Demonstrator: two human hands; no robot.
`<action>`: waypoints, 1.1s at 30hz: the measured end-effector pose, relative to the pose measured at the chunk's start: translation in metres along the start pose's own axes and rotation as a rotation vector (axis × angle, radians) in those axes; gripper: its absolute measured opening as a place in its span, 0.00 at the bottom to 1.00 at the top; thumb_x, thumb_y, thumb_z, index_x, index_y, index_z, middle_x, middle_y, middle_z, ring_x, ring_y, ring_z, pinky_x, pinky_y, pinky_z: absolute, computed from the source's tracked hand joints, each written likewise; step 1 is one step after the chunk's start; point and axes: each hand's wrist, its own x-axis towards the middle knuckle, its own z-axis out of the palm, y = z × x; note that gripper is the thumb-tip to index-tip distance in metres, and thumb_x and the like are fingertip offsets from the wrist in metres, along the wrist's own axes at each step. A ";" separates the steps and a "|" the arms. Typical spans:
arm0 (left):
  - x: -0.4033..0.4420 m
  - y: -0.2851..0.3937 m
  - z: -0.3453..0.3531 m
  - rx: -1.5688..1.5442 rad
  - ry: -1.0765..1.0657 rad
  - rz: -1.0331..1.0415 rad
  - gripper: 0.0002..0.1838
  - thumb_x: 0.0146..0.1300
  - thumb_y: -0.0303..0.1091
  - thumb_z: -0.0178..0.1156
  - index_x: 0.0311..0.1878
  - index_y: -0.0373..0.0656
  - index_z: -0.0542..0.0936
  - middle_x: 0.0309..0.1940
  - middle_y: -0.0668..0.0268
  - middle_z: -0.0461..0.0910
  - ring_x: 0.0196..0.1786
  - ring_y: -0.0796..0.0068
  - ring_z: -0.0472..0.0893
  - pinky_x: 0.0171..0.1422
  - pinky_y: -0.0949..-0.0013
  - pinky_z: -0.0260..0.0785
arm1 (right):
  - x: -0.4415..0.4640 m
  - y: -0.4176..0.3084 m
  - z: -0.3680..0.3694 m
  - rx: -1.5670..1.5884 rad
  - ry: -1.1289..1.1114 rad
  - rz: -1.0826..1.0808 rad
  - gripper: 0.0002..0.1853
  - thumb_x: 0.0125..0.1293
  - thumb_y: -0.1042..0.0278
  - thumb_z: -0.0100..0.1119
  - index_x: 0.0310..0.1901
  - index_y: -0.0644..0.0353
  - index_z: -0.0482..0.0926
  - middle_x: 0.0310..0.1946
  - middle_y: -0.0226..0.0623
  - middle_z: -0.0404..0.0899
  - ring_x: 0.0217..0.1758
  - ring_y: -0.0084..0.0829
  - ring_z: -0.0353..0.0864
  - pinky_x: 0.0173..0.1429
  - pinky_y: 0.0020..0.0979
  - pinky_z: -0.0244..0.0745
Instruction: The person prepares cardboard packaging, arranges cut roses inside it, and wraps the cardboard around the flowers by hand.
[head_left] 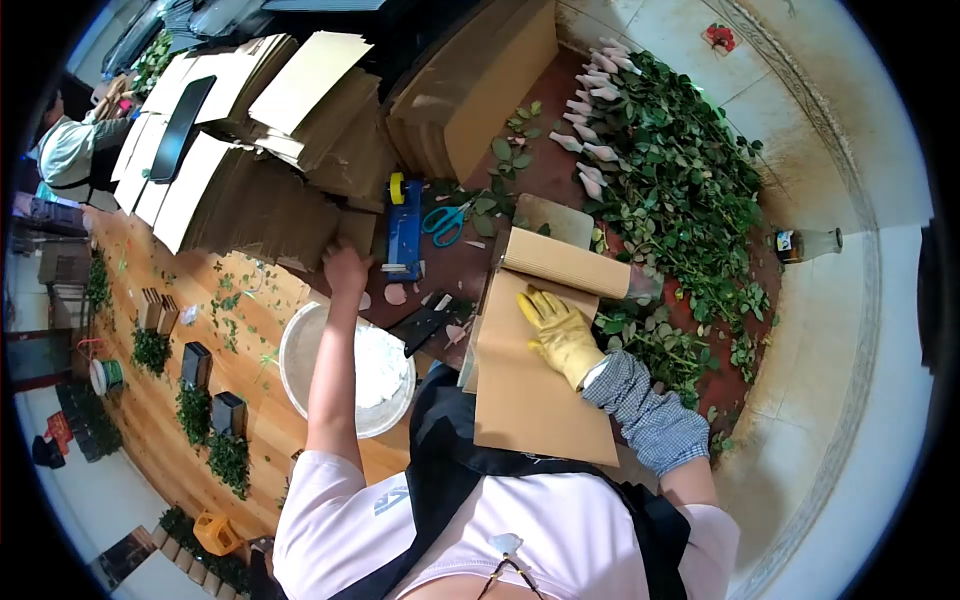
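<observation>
My left hand, bare, reaches to the lower edge of a stack of cardboard sheets. Its thumb stands apart from the fingers, and the fingertips are partly lost against the cardboard. My right hand wears a yellow glove and lies flat, fingers stretched, on a brown cardboard sheet in front of my body. Across the far end of that sheet lies a corrugated cardboard piece, rolled or folded over. Beside it, a black tool, perhaps a stapler, rests near my apron.
Blue scissors and a blue tape dispenser lie on the table. Leafy stems with pink-wrapped flower heads fill the right side. A white bucket stands below my left arm. A phone lies on the cardboard; another person is far left.
</observation>
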 end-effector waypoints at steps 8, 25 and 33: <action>-0.049 0.005 -0.081 -0.347 0.183 -0.075 0.53 0.48 0.37 0.78 0.75 0.38 0.57 0.58 0.36 0.69 0.62 0.36 0.72 0.67 0.49 0.69 | -0.005 0.002 -0.004 0.069 0.054 -0.012 0.47 0.66 0.52 0.63 0.79 0.55 0.48 0.78 0.44 0.55 0.80 0.43 0.56 0.79 0.43 0.58; -0.124 0.179 -0.033 -0.744 -0.580 0.507 0.20 0.64 0.43 0.70 0.33 0.32 0.80 0.19 0.57 0.77 0.23 0.77 0.73 0.30 0.64 0.69 | -0.013 0.013 -0.003 0.226 0.265 0.020 0.18 0.61 0.64 0.61 0.54 0.54 0.79 0.57 0.37 0.80 0.62 0.37 0.77 0.63 0.37 0.73; -0.137 0.193 -0.058 -0.193 -0.186 0.742 0.17 0.66 0.45 0.66 0.34 0.38 0.83 0.27 0.49 0.84 0.30 0.51 0.85 0.36 0.55 0.76 | 0.020 -0.004 0.030 0.187 0.083 0.085 0.52 0.62 0.43 0.66 0.79 0.58 0.49 0.79 0.50 0.52 0.80 0.51 0.56 0.77 0.56 0.56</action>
